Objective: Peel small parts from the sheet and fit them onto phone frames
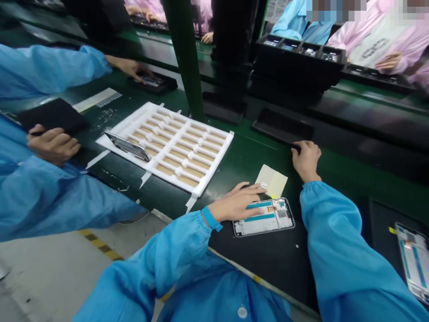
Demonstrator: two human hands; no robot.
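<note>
No text is legible (blurred emblem (375,48) on white shirt (389,27)).

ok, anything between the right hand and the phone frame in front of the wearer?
Nothing visible blocks the right hand from the right end of the phone frame. The pale paper lies just left of that path; the left hand covers part of the frame's left half.

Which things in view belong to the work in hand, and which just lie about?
Apparently in use:
- open phone, under the left hand
- cream paper sheet, beside the phone
- black tray, nearest the right hand

Apparently lying about:
- white slotted rack, left of the phone
- small white disc
</note>
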